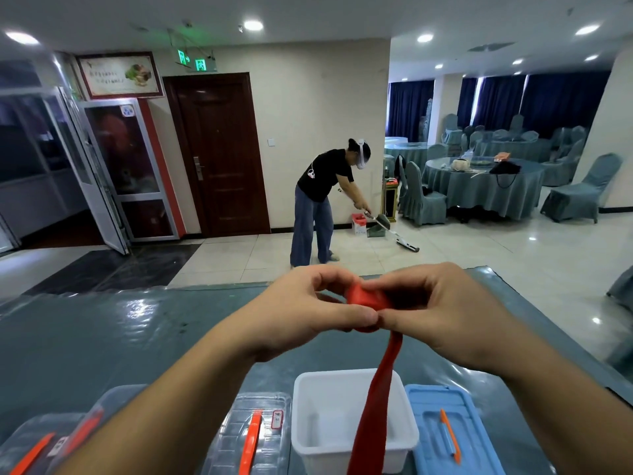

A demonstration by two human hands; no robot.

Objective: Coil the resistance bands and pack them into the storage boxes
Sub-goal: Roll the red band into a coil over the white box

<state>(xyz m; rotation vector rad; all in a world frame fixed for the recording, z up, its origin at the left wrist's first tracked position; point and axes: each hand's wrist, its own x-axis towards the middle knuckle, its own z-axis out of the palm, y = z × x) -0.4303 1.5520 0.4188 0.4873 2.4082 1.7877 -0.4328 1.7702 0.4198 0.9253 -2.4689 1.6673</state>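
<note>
Both hands raised over the table — left hand (308, 310) and right hand (435, 310) pinch the red band (368, 298), coil bunched between the fingertips. Free tail hangs below the grip, over the open white box (308, 399) (presumably its destination).

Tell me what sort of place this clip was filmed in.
Probably a restaurant banquet hall: round tables under blue-grey cloths, matching covered chairs, and a food poster above the glass door.
</note>
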